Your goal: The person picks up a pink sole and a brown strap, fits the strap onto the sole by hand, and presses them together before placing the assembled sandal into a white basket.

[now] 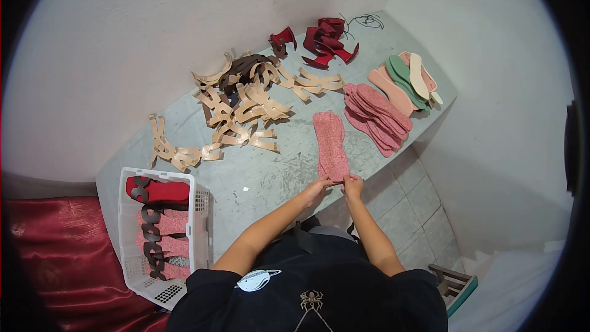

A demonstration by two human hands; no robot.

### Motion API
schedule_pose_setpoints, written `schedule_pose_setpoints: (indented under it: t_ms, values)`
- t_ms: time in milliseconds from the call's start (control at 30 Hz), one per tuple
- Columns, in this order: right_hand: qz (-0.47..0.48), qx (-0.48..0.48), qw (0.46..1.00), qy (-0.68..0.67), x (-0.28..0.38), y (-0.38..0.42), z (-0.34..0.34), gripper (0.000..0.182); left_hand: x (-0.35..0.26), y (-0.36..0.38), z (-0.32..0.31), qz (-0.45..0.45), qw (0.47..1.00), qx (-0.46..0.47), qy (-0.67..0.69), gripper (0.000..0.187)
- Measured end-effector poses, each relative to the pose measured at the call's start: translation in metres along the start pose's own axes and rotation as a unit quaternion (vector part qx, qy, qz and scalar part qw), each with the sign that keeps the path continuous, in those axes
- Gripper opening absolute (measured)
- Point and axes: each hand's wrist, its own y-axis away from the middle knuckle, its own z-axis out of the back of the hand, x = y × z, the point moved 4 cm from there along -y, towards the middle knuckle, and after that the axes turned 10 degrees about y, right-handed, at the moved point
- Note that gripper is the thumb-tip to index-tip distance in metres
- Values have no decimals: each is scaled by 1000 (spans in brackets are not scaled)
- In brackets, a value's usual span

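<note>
A small stack of pink speckled shoe soles [332, 144] lies lengthwise at the table's near edge. My left hand [318, 188] is closed on the left side of their near end. At the right corner of that same end, my right hand [353, 185] pinches with thumb and fingers. A larger pile of pink soles [376, 118] fans out just beyond, to the right. Farther right lie peach, green and cream soles [402, 80], overlapping one another. How many layers are between my fingers is hidden.
Beige cut straps [261, 106] and dark brown straps [246, 67] cover the table's back left. Red pieces [329, 43] and a black cord [369, 21] lie at the back. Left of me, a white basket [192, 209] holds red and pink sandals. Walls border the table.
</note>
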Motion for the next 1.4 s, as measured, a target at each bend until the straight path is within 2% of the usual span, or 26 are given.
schedule_pose_setpoints:
  t_ms: [33,100,200,300,333,367,400,433,467,500,533,567,600,633,700,733,767,800,833,900,967,1033,1067,1100,1200,1400]
  values:
    - [-14,14,1000,8,2,-1,0,30,2,-4,6,0,1000,0,0,51]
    - [-29,27,999,16,6,0,-1,30,-4,-2,7,-11,997,74,19,48]
    - [-43,50,998,18,7,7,0,26,-5,9,6,7,999,3,36,46]
    - [4,61,998,-31,10,11,6,24,-6,13,11,22,999,4,-37,42]
    - [60,50,997,-16,14,11,10,22,-7,14,13,21,999,3,-35,42]
    - [116,39,992,-2,19,12,12,20,-10,16,15,-23,998,-7,-61,45]
    - [118,41,992,-1,25,16,13,20,-15,18,17,-66,994,-16,-88,47]
    - [203,18,978,37,45,28,17,18,-12,11,28,-69,994,-17,-86,47]
    - [286,-5,955,73,65,40,21,17,-20,6,41,-186,959,-68,-203,54]
    - [287,-3,955,74,79,47,24,17,-27,6,49,-297,895,-117,-313,62]
    - [344,-28,932,110,98,54,26,16,-40,16,44,-297,894,-118,-313,62]
    - [399,-52,904,146,117,62,27,15,-64,31,35,-413,803,-142,-406,68]
    - [399,-51,904,146,130,65,27,15,-86,51,20,-517,686,-162,-487,75]
    - [443,-72,880,157,146,70,27,14,-99,60,15,-511,686,-160,-492,81]
    - [488,-91,852,167,171,76,23,13,-124,84,-3,-532,625,-191,-539,82]
    - [518,-76,839,148,182,79,20,12,-131,87,-1,-533,623,-194,-538,82]
    - [546,-60,826,128,191,83,16,10,-136,87,1,-508,667,-140,-527,80]
    - [550,-56,824,126,198,86,12,10,-139,87,4,-480,706,-85,-513,78]
    - [528,-8,844,95,204,87,6,10,-141,92,7,-483,704,-90,-513,78]
    - [507,47,859,62,210,91,-7,10,-133,90,14,-337,842,41,-418,70]
    - [468,135,873,-2,214,95,-23,13,-126,101,18,-352,832,48,-427,65]
    - [444,175,878,-27,213,99,-41,13,-115,105,26,-347,876,45,-333,63]
    - [417,209,883,-50,211,100,-51,14,-109,102,35,-330,899,37,-287,54]
    - [420,217,880,-49,211,102,-59,14,-108,104,39,-336,898,30,-284,54]
    - [432,263,862,-29,210,111,-85,15,-105,111,49,-339,919,21,-199,28]
    - [419,329,846,-19,208,127,-129,18,-98,126,83,-355,923,-73,-130,25]
